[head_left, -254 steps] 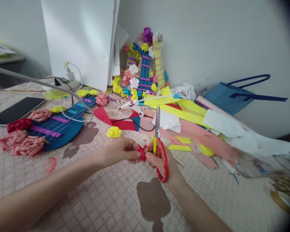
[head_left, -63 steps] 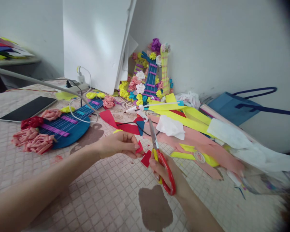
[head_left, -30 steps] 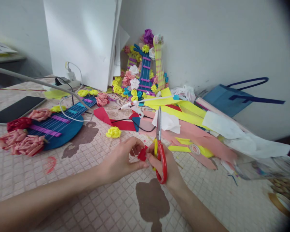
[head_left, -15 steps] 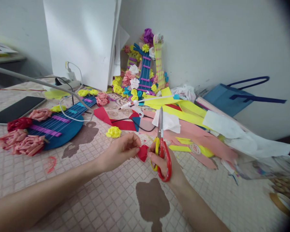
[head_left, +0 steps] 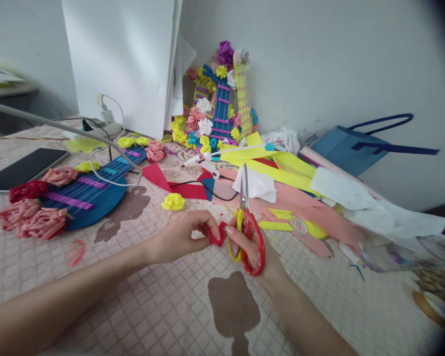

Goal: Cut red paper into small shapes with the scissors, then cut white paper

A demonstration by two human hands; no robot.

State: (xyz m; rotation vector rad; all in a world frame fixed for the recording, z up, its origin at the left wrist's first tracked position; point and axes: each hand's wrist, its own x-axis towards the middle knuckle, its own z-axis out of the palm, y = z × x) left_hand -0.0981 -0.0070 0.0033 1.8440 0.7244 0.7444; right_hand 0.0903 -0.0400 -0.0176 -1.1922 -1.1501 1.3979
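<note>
My left hand [head_left: 178, 237] pinches a small red paper piece [head_left: 218, 234] just above the tiled tabletop. My right hand [head_left: 257, 257] grips red-and-yellow scissors [head_left: 247, 225], blades closed and pointing away from me. The thumb and forefinger of that hand also touch the right edge of the red piece. A yellow paper flower [head_left: 173, 201] lies just beyond my left hand.
A blue paper guitar [head_left: 92, 190] with pink and red flowers lies at left, beside a tablet [head_left: 22, 169] and cables. Coloured paper strips [head_left: 282, 170], a glue gun [head_left: 202, 160], upright paper guitars [head_left: 222, 106] and a blue bag [head_left: 350, 143] crowd the back and right.
Over the last second both hands have kept working the red piece. My left fingers have closed more tightly on it, and the scissors have tilted slightly.
</note>
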